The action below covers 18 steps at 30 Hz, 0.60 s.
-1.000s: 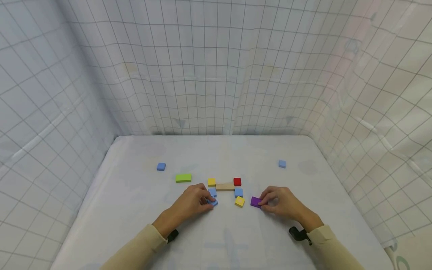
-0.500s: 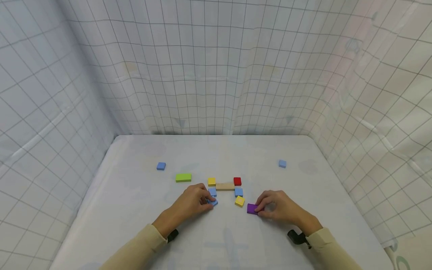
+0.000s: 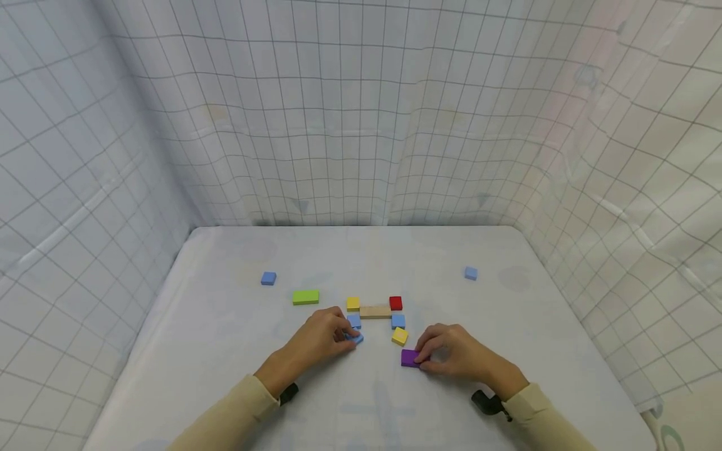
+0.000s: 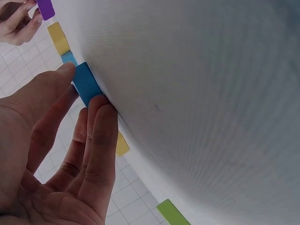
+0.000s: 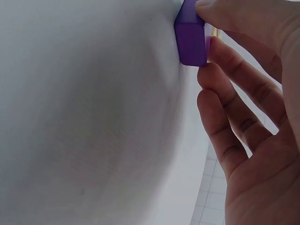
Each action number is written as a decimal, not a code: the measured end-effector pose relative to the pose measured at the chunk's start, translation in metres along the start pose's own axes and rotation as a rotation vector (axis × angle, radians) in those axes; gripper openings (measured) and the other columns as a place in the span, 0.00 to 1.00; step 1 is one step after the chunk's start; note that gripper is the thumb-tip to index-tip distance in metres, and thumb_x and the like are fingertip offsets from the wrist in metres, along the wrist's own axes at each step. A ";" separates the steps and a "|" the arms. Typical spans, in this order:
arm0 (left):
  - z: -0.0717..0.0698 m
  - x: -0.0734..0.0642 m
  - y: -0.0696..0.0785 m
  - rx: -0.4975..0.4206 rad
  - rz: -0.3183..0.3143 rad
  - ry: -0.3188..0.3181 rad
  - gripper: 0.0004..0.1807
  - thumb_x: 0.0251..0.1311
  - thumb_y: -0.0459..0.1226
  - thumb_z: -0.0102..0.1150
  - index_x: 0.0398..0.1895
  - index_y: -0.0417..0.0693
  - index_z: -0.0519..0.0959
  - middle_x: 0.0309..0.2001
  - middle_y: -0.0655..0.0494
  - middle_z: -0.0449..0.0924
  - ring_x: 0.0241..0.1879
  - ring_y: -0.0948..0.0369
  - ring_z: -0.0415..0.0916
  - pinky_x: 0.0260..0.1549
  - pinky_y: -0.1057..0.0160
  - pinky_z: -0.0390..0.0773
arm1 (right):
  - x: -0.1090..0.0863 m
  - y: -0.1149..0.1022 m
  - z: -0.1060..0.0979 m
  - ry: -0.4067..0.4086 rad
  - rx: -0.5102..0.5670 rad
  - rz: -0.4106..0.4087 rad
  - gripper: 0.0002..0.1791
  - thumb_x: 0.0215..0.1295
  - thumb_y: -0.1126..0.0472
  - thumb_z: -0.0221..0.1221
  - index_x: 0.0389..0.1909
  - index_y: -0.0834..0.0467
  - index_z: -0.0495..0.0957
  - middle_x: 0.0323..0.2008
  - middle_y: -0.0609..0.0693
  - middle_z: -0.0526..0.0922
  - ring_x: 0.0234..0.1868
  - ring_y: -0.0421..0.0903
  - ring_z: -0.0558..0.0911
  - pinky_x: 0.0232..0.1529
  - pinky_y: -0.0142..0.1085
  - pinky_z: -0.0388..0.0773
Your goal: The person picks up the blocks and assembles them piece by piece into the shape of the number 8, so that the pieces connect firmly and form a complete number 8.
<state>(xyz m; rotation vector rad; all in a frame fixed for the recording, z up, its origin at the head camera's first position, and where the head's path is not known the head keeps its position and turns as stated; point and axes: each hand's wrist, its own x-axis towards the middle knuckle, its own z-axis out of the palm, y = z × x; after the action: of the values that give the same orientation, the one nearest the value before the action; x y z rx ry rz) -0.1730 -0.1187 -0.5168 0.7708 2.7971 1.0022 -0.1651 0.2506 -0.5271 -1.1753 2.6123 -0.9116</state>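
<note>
Around the white table (image 3: 372,257), on three sides, pale curtains (image 3: 361,125) with a dark grid of lines. On the table, near the middle, one wooden bar (image 3: 375,312) lying crosswise; at its left end, a square yellow block (image 3: 353,304) and, a little nearer, the left blue block (image 3: 354,320); at its right end, a red block (image 3: 396,303) and, nearer, the right blue block (image 3: 398,321). Just in front of this last one, an angled yellow block (image 3: 400,336).

Just in front of the left blue block, an angled blue block (image 3: 358,339), pinched in the left hand (image 3: 326,334) between thumb and fingertips, with fingers only slightly bent. In the right hand (image 3: 458,354), also nearly closed, a purple block (image 3: 408,357), gripped by thumb and fingertips at its right part, near the angled yellow block but apart from it, on the person's side. Impossible to tell whether in contact with the table or slightly lifted.

Farther away, to the left, a long green block (image 3: 306,297) and a far-left blue block (image 3: 268,278); to the right, a far-right blue block (image 3: 470,273).
</note>
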 end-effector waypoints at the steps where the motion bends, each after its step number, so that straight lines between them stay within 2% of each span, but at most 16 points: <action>1: 0.000 0.000 0.000 0.000 -0.001 0.000 0.09 0.64 0.31 0.87 0.47 0.44 0.99 0.40 0.55 0.87 0.37 0.63 0.85 0.38 0.72 0.84 | 0.001 -0.001 0.001 0.003 -0.002 -0.015 0.08 0.72 0.62 0.81 0.45 0.44 0.98 0.53 0.38 0.93 0.55 0.34 0.88 0.61 0.36 0.91; 6: 0.000 0.000 0.001 0.002 -0.007 -0.002 0.09 0.64 0.32 0.87 0.47 0.44 0.99 0.40 0.55 0.87 0.37 0.64 0.85 0.39 0.72 0.85 | 0.007 -0.004 0.007 0.020 -0.025 -0.082 0.08 0.72 0.62 0.82 0.45 0.45 0.98 0.53 0.40 0.94 0.55 0.36 0.87 0.60 0.35 0.91; 18: 0.001 0.000 0.000 -0.006 -0.018 -0.008 0.10 0.64 0.32 0.87 0.48 0.44 0.99 0.40 0.56 0.87 0.37 0.66 0.83 0.39 0.72 0.84 | 0.027 -0.020 0.018 0.039 -0.150 -0.148 0.06 0.70 0.56 0.84 0.44 0.41 0.99 0.51 0.36 0.94 0.55 0.36 0.82 0.59 0.36 0.84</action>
<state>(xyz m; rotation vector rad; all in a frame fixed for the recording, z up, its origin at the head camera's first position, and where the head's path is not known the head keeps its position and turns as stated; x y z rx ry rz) -0.1732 -0.1186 -0.5175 0.7463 2.7879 1.0022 -0.1644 0.2128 -0.5269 -1.4178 2.6947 -0.7808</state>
